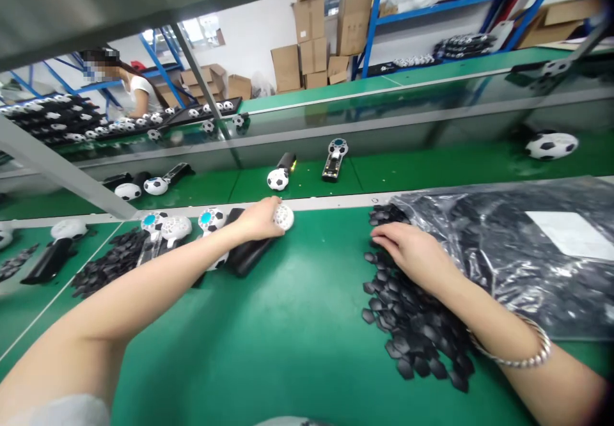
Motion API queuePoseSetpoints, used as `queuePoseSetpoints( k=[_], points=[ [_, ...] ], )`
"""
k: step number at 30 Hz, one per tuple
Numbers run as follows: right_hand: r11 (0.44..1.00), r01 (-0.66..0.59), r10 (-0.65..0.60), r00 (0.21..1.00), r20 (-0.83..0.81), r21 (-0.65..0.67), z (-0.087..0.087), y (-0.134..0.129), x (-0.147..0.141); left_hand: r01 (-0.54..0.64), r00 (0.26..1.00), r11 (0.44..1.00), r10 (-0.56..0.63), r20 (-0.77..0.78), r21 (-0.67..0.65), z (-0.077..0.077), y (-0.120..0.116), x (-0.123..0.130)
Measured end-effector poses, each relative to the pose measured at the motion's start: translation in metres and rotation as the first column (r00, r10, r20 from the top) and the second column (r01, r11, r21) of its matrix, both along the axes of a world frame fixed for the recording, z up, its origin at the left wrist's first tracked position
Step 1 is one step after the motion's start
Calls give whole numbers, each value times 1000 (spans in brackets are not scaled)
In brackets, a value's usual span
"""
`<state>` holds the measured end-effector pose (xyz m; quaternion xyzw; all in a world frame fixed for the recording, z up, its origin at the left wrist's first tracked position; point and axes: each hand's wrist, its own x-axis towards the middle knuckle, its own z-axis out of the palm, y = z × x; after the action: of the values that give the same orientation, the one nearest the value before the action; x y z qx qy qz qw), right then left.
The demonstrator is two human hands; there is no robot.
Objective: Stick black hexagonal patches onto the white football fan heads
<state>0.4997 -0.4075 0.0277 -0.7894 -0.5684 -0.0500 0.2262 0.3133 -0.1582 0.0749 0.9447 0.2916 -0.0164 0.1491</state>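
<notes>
My left hand (263, 220) is closed round the white ball-shaped head of a device (284, 218) with a black handle (252, 254), at the far edge of the green table. My right hand (407, 250) has its fingertips pinched together over the upper part of a pile of black pentagon pieces (425, 333); whatever lies between the fingertips is too small to make out. Beside that hand lies a clear plastic bag (508, 253) of black pieces. Left of my left hand are more football-patterned devices (211, 220), some with blue discs.
A green conveyor (412, 173) runs behind the table, carrying football-headed devices (278, 179). At the left lies another heap of black pieces (112, 263). A metal post (62, 164) slants across the left side. A person (141, 93) sits beyond, near cardboard boxes (314, 55).
</notes>
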Motion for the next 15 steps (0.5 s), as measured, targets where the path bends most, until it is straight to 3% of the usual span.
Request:
queuePoseSetpoints(
  k=[3,7,11,15],
  points=[
    [998,-36,45,972,-231,41,10,2,-15,167,984,981,-161,76,-96,-8,-38,2],
    [997,-74,82,868,-489,36,19,2,-34,281,948,935,-234,216,-217,-19,-77,3],
    [987,-91,150,832,-534,134,22,2,-43,400,888,898,-329,322,-185,-29,-88,3],
    [971,-131,211,861,-463,200,22,3,-42,421,882,888,-352,312,-187,-29,-85,3]
  ],
)
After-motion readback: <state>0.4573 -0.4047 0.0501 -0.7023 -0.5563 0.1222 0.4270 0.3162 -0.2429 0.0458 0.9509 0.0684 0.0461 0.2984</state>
